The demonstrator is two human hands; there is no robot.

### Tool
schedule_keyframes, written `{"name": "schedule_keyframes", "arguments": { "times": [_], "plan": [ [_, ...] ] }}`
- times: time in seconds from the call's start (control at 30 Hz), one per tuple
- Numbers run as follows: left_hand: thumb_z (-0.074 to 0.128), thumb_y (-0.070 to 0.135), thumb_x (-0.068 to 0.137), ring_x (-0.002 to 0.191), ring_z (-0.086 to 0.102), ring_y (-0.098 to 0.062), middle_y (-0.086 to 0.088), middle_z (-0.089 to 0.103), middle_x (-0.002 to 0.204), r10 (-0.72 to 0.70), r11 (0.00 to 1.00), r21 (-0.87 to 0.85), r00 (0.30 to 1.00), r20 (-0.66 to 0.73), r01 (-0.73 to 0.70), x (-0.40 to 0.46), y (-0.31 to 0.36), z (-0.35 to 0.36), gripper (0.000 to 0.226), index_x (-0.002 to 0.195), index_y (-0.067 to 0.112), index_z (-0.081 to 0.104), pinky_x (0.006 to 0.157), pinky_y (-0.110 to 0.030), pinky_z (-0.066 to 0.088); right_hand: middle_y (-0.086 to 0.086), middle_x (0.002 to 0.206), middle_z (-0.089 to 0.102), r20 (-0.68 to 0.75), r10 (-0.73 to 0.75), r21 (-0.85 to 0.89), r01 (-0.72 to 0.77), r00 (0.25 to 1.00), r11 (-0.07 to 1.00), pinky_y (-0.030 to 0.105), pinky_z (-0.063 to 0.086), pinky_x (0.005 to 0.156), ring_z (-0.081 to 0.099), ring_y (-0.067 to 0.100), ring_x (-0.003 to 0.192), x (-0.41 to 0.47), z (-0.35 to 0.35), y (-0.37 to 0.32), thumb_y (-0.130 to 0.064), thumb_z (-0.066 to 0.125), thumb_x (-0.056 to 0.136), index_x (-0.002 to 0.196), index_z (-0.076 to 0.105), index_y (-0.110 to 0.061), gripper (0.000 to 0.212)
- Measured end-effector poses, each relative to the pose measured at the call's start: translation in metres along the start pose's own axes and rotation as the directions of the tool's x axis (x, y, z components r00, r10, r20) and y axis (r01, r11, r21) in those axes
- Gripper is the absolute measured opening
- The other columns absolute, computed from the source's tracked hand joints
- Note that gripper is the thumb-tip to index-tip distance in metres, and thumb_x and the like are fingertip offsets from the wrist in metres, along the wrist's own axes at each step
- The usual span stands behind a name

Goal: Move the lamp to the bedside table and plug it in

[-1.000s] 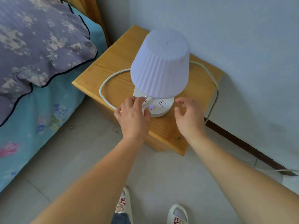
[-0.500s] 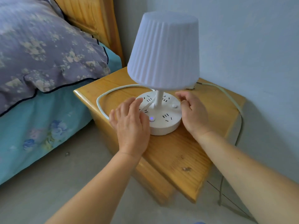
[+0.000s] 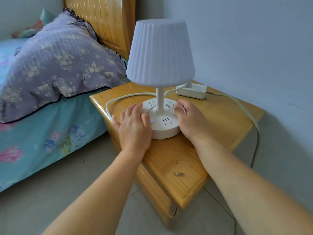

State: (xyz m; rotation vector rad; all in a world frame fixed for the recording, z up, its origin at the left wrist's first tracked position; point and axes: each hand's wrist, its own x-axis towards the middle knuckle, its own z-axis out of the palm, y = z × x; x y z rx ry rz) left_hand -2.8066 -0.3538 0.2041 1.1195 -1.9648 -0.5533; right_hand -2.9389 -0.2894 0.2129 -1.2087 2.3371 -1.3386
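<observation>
head view looks down, close over bedside table (image 3: 211,126).

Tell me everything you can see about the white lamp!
The lamp stands upright on the wooden bedside table. It has a ribbed white shade, a thin white stem and a round, plastic-looking base with sockets on top and a small blue light. A white cord loops out from it. The left hand and right hand touch the base's sides.

One lamp (image 3: 160,53) stands between two hands, left hand (image 3: 134,126) and right hand (image 3: 191,120), on one wooden surface (image 3: 211,126); one white power strip (image 3: 191,91) beyond the right hand, one cord (image 3: 118,99), one pillow (image 3: 55,65).
</observation>
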Motion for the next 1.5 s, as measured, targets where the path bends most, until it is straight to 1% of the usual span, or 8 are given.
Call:
{"name": "schedule_keyframes", "arguments": {
  "times": [0.13,0.37,0.93,1.13,1.2,1.3,1.37,1.5],
  "plan": [
    [0.022,0.030,0.082,0.125,0.035,-0.019,-0.001,0.052,0.129,0.005,1.000,0.005,1.000,-0.007,-0.005,0.0002,-0.0035,0.0026,0.048,0.119,0.021,0.051,0.114,-0.050,0.005,-0.002,0.140,0.046,0.007,0.028,0.027,-0.028,1.000,0.999,0.037,0.033,0.104,0.040,0.017,0.127,0.0014,0.0002,0.0028,-0.035,0.042,0.090,0.133,0.043,-0.022,0.045],
    [0.023,0.030,0.082,0.123,0.036,-0.019,0.000,0.054,0.124,0.018,1.000,0.011,1.000,0.001,-0.018,0.0023,-0.0047,0.0044,0.046,0.119,0.022,0.050,0.113,-0.051,0.006,-0.003,0.134,0.051,-0.015,0.058,0.074,-0.057,0.998,0.996,0.042,0.037,0.102,0.045,0.017,0.122,0.0036,0.0017,0.0037,-0.032,0.042,0.088,0.128,0.048,-0.024,0.041],
    [0.024,0.029,0.081,0.122,0.036,-0.020,0.000,0.054,0.121,0.005,1.000,0.027,1.000,0.013,-0.005,0.0019,-0.0051,0.0040,0.045,0.117,0.024,0.050,0.113,-0.051,0.006,-0.004,0.128,0.055,0.011,0.114,0.163,-0.114,0.993,0.980,0.040,0.041,0.100,0.049,0.015,0.116,0.0097,0.0013,-0.0009,-0.024,0.049,0.086,0.123,0.051,-0.024,0.038],
    [0.023,0.030,0.080,0.122,0.035,-0.020,0.000,0.054,0.122,0.008,0.999,0.034,1.000,0.010,-0.008,0.0020,-0.0054,0.0055,0.047,0.118,0.024,0.050,0.113,-0.051,0.005,-0.005,0.132,0.051,0.012,0.091,0.138,-0.091,0.996,0.986,0.042,0.038,0.101,0.046,0.016,0.119,0.0039,0.0010,0.0006,-0.031,0.044,0.086,0.125,0.050,-0.026,0.039],
    [0.023,0.030,0.081,0.123,0.035,-0.020,0.000,0.054,0.123,0.003,1.000,0.031,1.000,0.009,-0.003,0.0021,-0.0062,0.0057,0.047,0.118,0.024,0.050,0.113,-0.050,0.005,-0.006,0.127,0.054,0.010,0.087,0.147,-0.088,0.996,0.985,0.040,0.038,0.100,0.047,0.015,0.117,0.0038,0.0012,0.0008,-0.035,0.041,0.088,0.122,0.052,-0.026,0.037],
    [0.025,0.027,0.084,0.123,0.036,-0.020,0.000,0.054,0.123,0.013,0.999,0.030,1.000,0.010,-0.013,0.0021,-0.0074,0.0056,0.043,0.119,0.024,0.050,0.113,-0.052,0.006,-0.012,0.101,0.056,0.000,0.080,0.177,-0.079,0.997,0.981,0.036,0.039,0.091,0.050,0.013,0.106,0.0051,0.0022,0.0011,-0.038,0.035,0.092,0.115,0.056,-0.026,0.034],
    [0.025,0.028,0.083,0.122,0.036,-0.020,0.000,0.054,0.122,0.009,1.000,0.011,1.000,0.014,-0.009,0.0014,-0.0056,0.0039,0.043,0.119,0.024,0.050,0.113,-0.052,0.006,-0.013,0.096,0.054,-0.009,0.082,0.185,-0.079,0.997,0.979,0.036,0.038,0.090,0.049,0.012,0.104,0.0058,0.0026,0.0024,-0.039,0.033,0.092,0.115,0.057,-0.025,0.036],
    [0.028,0.025,0.086,0.121,0.036,-0.020,0.000,0.054,0.121,0.004,1.000,0.014,1.000,-0.007,-0.004,0.0011,-0.0058,0.0034,0.039,0.118,0.024,0.050,0.113,-0.053,0.007,-0.005,0.112,0.058,-0.043,0.088,0.170,-0.080,0.995,0.982,0.033,0.036,0.086,0.045,0.009,0.101,0.0061,0.0029,0.0030,-0.039,0.031,0.093,0.118,0.056,-0.022,0.039]
  ]
}}
